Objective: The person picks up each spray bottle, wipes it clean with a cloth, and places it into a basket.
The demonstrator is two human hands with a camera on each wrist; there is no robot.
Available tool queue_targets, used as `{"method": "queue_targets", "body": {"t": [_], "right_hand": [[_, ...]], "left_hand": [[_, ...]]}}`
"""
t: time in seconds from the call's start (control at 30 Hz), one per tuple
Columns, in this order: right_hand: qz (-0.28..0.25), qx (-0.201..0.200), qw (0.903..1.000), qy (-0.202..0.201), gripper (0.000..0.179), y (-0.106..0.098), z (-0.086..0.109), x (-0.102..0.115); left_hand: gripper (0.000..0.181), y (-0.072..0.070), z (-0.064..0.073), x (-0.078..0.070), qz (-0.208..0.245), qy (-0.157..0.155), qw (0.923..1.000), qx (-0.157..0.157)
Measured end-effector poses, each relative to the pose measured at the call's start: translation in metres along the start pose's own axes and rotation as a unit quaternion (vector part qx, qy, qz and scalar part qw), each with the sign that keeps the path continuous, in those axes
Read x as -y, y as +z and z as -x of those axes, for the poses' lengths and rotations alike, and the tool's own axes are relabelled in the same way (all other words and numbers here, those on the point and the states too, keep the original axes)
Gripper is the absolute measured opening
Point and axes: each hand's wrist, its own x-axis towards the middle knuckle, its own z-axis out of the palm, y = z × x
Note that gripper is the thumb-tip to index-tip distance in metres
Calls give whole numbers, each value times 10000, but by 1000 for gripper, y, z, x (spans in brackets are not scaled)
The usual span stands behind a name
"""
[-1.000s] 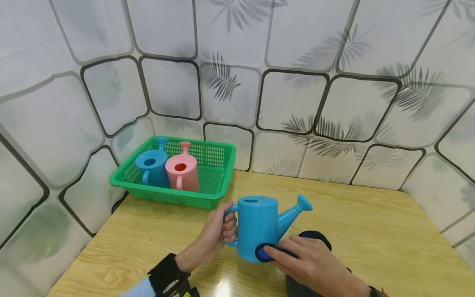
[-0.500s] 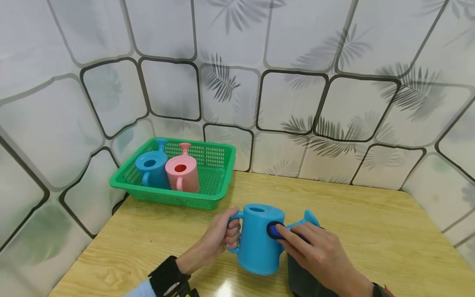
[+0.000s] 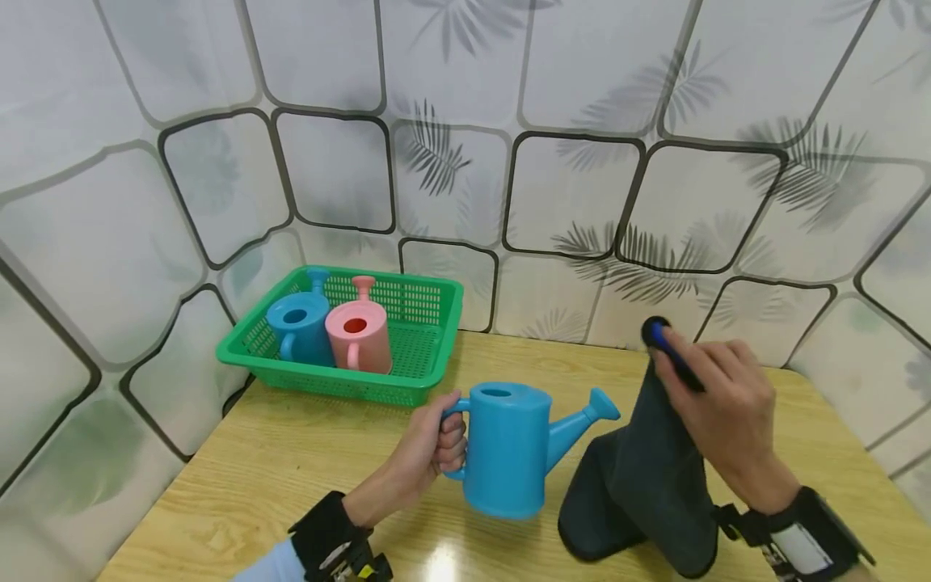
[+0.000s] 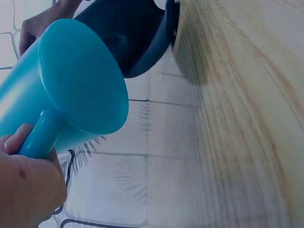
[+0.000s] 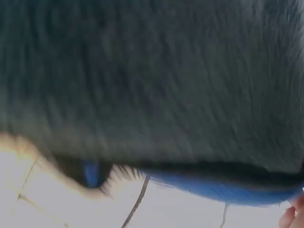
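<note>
My left hand (image 3: pixel 431 449) grips the handle of a blue watering can (image 3: pixel 507 453), its spout pointing right. The can is roughly upright, above the table; its smooth base (image 4: pixel 85 78) faces the left wrist view. To the right, my right hand (image 3: pixel 727 400) pinches the upper end of a dark grey cloth (image 3: pixel 655 477) with a blue reverse side and black edge. The cloth hangs down in folds, apart from the can in the head view. Close up and blurred, the cloth (image 5: pixel 156 85) fills most of the right wrist view.
A green plastic basket (image 3: pixel 425 388) stands at the back left of the wooden table (image 3: pixel 349 461). Inside it are another blue watering can (image 3: pixel 301 331) and a pink watering can (image 3: pixel 360 339). A patterned curtain (image 3: pixel 451 162) closes off the back and sides.
My right hand has drawn the cloth off the can's side and raised it up and to the right. The can, turned half a second ago, again shows its spout sideways.
</note>
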Motion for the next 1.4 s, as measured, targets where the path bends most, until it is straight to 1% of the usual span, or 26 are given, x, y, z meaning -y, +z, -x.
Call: {"method": "queue_targets", "body": {"t": [0.03, 0.1, 0.17, 0.2, 0.27, 0.3, 0.37, 0.43, 0.47, 0.5, 0.57, 0.6, 0.63, 0.67, 0.7, 0.77, 0.8, 0.83, 0.87, 0.93, 1.0, 1.07, 1.13, 1.2, 1.3, 1.4], "right_hand": [[84, -227, 9996, 177, 44, 1, -2, -6], [136, -480, 9976, 483, 46, 1, -3, -12], [-40, -414, 9964, 740, 43, 1, 0, -9], [-259, -263, 9955, 875, 37, 1, 2, -4], [-793, 319, 9891, 1201, 29, 1, 7, 10], [-1084, 635, 9827, 1357, 27, 1, 10, 19], [-1545, 1215, 9658, 1689, 32, 1, 14, 35], [-1811, 1641, 9493, 1979, 36, 0, 17, 48], [-1956, 1783, 9414, 2090, 36, -1, 19, 52], [-2044, 1855, 9369, 2144, 36, -1, 19, 56], [-2210, 1888, 9316, 2183, 37, -3, 21, 61], [-2313, 1874, 9307, 2124, 39, -3, 21, 62], [-2369, 1833, 9331, 1991, 40, -3, 22, 64], [-2359, 1777, 9388, 1771, 41, -2, 23, 65], [-2283, 1708, 9465, 1510, 37, -2, 24, 65], [-2181, 1578, 9578, 1007, 22, 0, 28, 67], [-2074, 1536, 9631, 762, 18, 1, 30, 68], [-2000, 1495, 9668, 548, 21, 2, 32, 70], [-1958, 1495, 9685, 367, 28, 3, 34, 71], [-1856, 1546, 9704, 85, 40, 6, 38, 74], [-1782, 1615, 9706, -139, 41, 9, 41, 77], [-1714, 1665, 9706, -279, 41, 12, 43, 79], [-1650, 1656, 9716, -357, 42, 14, 44, 81], [-1672, 1631, 9715, -415, 41, 16, 44, 82], [-1756, 1781, 9667, -541, 42, 17, 46, 82], [-1952, 1987, 9558, -945, 41, 16, 48, 82]], "left_hand": [[51, 0, 0, -1, 2, 35, 10000, -25], [51, 0, -1, -1, 28, 72, 10000, -47], [50, 0, -1, 0, 50, 80, 9999, -48], [50, 0, -2, 1, 48, 67, 10000, -40], [50, 1, -2, 2, 45, 16, 10000, -32], [50, 1, -2, 3, 40, -13, 10000, -35], [50, 2, -2, 6, 32, -81, 9999, -80], [50, 2, -2, 8, 24, -157, 9998, -151], [51, 2, -2, 8, 23, -190, 9996, -193], [51, 1, -2, 9, 33, -220, 9995, -236], [51, 1, -2, 10, 47, -258, 9991, -338], [51, 1, -2, 10, 49, -260, 9989, -392], [50, 1, -3, 10, 60, -256, 9986, -452], [50, 1, -4, 10, 66, -228, 9984, -519], [50, 1, -4, 10, 70, -196, 9980, -591], [50, 1, -6, 9, 40, -124, 9971, -756], [50, 2, -6, 9, 23, -95, 9964, -840], [50, 2, -7, 9, 11, -67, 9958, -913], [51, 3, -8, 10, 2, -52, 9952, -979], [51, 4, -8, 11, -21, -67, 9947, -1024], [51, 6, -8, 13, -39, -109, 9952, -970], [52, 7, -8, 14, -60, -152, 9960, -880], [52, 9, -7, 15, -89, -170, 9965, -810], [51, 9, -6, 15, -50, -162, 9966, -810], [51, 9, -5, 13, 59, -121, 9961, -873], [51, 7, -6, 12, 163, -83, 9956, -921]]}}
